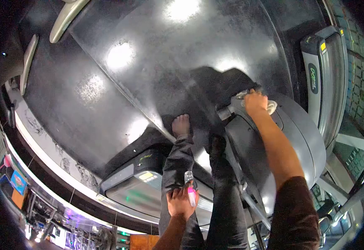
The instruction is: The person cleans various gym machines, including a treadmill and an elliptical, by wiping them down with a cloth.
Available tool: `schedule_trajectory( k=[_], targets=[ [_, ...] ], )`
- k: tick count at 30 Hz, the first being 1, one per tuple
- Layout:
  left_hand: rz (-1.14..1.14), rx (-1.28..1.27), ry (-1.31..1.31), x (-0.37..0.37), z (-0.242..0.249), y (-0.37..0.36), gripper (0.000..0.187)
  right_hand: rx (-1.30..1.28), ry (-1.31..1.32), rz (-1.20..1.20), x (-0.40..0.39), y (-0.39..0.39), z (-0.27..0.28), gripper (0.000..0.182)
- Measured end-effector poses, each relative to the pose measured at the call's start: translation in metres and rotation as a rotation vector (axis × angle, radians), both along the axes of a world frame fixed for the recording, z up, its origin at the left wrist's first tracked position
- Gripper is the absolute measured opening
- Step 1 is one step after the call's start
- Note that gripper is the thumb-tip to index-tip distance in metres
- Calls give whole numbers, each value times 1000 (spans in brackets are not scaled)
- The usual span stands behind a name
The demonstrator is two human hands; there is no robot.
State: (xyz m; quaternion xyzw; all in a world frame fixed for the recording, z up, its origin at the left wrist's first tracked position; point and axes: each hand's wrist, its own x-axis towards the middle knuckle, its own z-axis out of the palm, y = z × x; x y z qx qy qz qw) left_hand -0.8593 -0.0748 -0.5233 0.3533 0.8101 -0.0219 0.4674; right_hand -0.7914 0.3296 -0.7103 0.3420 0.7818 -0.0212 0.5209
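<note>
Left hand: low, close to body, against dark trouser leg — fingers wrapped round spray bottle, clear with pink label, nozzle end up.
Right hand: arm stretched forward, fingers closed on pale cloth, pressed on handle of grey exercise machine.
Bare foot: on glossy black floor, left of machine.
Treadmill: 1, far right, beyond machine.

My right hand rests on a cloth atop the machine; my left hand holds a bottle beside my leg.
</note>
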Motion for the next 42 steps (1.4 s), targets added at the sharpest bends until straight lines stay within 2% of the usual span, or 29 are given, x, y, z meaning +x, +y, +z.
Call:
schedule_trajectory(
  k=[3,5,7,9,13,15,16,17,18,20,21,22,23,25,27,29,31,34,36,39,41,42],
  targets=[
    [26,155,111,13,-7,-16,45,63,-29,-34,2,4,-25,31],
    [85,104,52,10,-1,-15,44,45,-19,27,7,-3,-18,30],
    [92,85,46,6,0,-15,44,45,60,50,6,-1,12,26],
    [54,64,62,6,6,-8,42,34,24,65,-1,3,41,24],
    [103,82,43,22,6,-12,39,-128,-91,135,-8,19,152,21],
    [151,98,53,29,9,-8,35,17,384,65,35,26,216,21],
    [100,71,40,32,11,-8,44,69,453,-57,55,26,248,20],
    [109,94,60,35,11,-8,40,122,526,-178,82,25,276,19],
    [116,117,80,39,9,-9,37,63,619,-246,133,26,300,25],
    [131,84,71,47,10,-7,36,107,829,-235,258,0,320,33],
    [104,55,66,50,9,-7,39,112,709,-487,250,-28,345,38],
    [72,22,58,54,10,-9,42,246,706,-382,279,-51,349,37],
    [36,-8,51,58,10,-8,46,313,809,-339,288,-66,344,38],
    [36,-15,36,61,16,-2,47,429,722,-141,259,-70,335,39],
    [19,-24,23,64,16,1,47,452,742,-222,235,-58,315,39],
    [-17,-27,69,72,15,3,47,340,612,-235,190,-33,301,38],
    [-63,1,119,87,10,-3,47,215,683,-128,166,-7,264,35],
    [-83,-42,136,97,13,6,47,138,689,-94,130,34,208,23],
    [-148,-39,173,107,11,11,47,139,566,-130,124,49,180,21],
    [-183,-58,208,114,6,13,45,101,591,-127,147,33,214,22],
    [-149,-152,183,120,8,24,44,128,652,-154,180,16,281,26],
    [-129,-109,197,123,9,28,42,167,657,-169,205,7,306,26]
  ],
)
